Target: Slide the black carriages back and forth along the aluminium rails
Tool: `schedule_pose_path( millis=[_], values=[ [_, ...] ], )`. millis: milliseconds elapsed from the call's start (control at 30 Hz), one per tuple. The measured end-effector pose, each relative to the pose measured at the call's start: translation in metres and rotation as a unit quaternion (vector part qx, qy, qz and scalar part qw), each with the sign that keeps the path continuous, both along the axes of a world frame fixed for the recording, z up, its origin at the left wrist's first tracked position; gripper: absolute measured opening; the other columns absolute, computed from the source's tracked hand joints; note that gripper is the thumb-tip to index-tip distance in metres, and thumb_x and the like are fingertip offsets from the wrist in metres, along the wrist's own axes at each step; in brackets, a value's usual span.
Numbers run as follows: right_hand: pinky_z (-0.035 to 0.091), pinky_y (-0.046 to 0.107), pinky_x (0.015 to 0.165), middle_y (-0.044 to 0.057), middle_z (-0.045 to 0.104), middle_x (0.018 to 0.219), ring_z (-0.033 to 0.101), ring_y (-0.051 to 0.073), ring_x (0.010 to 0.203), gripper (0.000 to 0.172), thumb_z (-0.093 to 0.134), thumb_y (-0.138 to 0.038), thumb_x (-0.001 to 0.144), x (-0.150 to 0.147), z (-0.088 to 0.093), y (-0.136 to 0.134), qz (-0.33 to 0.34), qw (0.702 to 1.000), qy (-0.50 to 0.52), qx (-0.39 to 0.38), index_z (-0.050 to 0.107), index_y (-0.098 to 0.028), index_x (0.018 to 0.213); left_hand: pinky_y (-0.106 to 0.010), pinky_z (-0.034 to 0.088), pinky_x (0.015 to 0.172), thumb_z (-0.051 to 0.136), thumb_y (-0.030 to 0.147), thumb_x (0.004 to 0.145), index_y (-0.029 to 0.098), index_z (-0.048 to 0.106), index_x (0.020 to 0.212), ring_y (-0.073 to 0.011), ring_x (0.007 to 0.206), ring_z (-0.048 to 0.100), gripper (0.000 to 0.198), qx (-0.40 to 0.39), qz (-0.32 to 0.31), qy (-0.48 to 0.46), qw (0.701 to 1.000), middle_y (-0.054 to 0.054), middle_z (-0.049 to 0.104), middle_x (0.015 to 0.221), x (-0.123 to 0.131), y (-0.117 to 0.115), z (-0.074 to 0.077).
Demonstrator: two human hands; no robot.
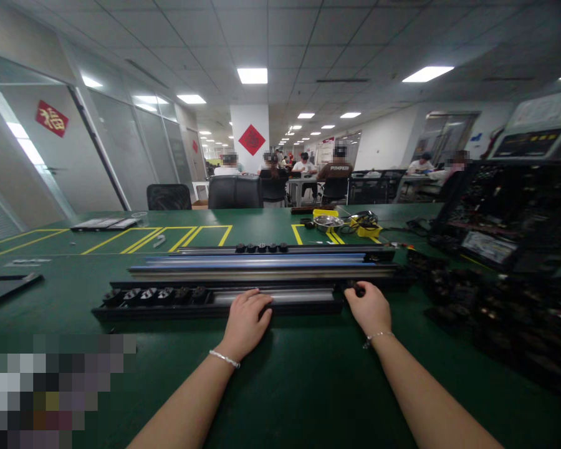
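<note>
From here I see the right hand (368, 308) pinch a small black part (355, 288) beside the right end of the near rail (299, 308), which lies left-to-right; the left hand (245, 321) rests loosely across this rail.

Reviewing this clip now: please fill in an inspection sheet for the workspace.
Surface: green table marked with yellow lines.
Work pieces: front black trough with a row of dark pieces toward its left end; bluish bar behind it.
Clutter: heap of dark parts at right; metal bowl toward the far edge.
Grip: left hand rests on the trough; right hand pinches a small dark part near the trough's right end.
Cables: dark cable bunched by the bowl.
Surroundings: chairs and seated people beyond; lower-left corner pixelated, unreadable.
</note>
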State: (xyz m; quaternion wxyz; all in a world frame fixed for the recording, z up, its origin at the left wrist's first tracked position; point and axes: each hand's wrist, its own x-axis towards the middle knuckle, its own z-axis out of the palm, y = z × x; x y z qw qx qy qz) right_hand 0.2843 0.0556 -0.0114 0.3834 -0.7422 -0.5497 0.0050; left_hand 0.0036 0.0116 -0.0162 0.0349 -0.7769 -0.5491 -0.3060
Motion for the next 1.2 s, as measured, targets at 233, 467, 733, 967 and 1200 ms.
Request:
schedule_pose_path(
  millis=[233, 467, 733, 967, 1200],
  values=[
    [0.043, 0.038, 0.068, 0.016, 0.060, 0.099, 0.055, 0.029, 0.088, 0.045, 0.042, -0.042, 0.071, 0.058, 0.008, -0.001, -0.105, 0.991, -0.040, -0.066, 0.061, -0.013, 0.099, -0.043, 0.035, 0.097, 0.047, 0.027, 0.081, 0.025, 0.061, 0.103, -0.0214, 0.113, 0.047, 0.026, 0.011, -0.004, -0.009, 1.000, 0.000, 0.064, 0.108, -0.003, 0.001, -0.001],
    [0.040, 0.051, 0.073, 0.018, 0.057, 0.105, 0.047, 0.038, 0.099, 0.040, 0.042, -0.041, 0.069, 0.101, -0.001, -0.003, -0.170, 0.971, -0.143, -0.087, 0.065, -0.014, 0.089, -0.042, 0.035, 0.098, 0.046, 0.027, 0.082, 0.023, 0.062, 0.100, -0.0211, 0.112, 0.047, 0.025, 0.019, -0.006, -0.016, 1.000, -0.001, 0.065, 0.107, -0.006, 0.002, 0.000],
    [0.038, 0.053, 0.079, 0.018, 0.051, 0.117, 0.041, 0.038, 0.109, 0.042, 0.037, -0.030, 0.075, 0.090, 0.000, -0.006, -0.174, 0.975, -0.128, -0.054, 0.059, -0.013, 0.106, -0.042, 0.031, 0.100, 0.047, 0.024, 0.079, 0.024, 0.061, 0.102, -0.0215, 0.116, 0.043, 0.027, 0.051, 0.100, -0.024, 0.993, -0.001, 0.062, 0.111, -0.009, 0.001, 0.003],
    [0.037, 0.041, 0.095, 0.012, 0.053, 0.119, 0.045, 0.025, 0.112, 0.040, 0.039, -0.027, 0.077, 0.026, 0.005, -0.003, 0.072, 0.973, -0.208, 0.066, 0.055, -0.013, 0.111, -0.052, 0.020, 0.102, 0.050, 0.031, 0.076, 0.020, 0.049, 0.119, -0.0298, 0.130, 0.020, 0.044, 0.119, 0.363, -0.065, 0.922, -0.010, 0.029, 0.141, -0.029, 0.008, 0.009],
    [0.035, 0.038, 0.098, 0.010, 0.053, 0.121, 0.044, 0.021, 0.115, 0.032, 0.038, -0.034, 0.084, -0.019, -0.004, -0.011, 0.275, 0.941, -0.194, 0.039, 0.062, -0.018, 0.097, -0.045, 0.028, 0.099, 0.050, 0.030, 0.075, 0.014, 0.046, 0.121, -0.0286, 0.120, 0.037, 0.049, 0.098, 0.425, -0.120, 0.892, -0.013, 0.040, 0.133, -0.050, 0.015, 0.006]
  ],
)
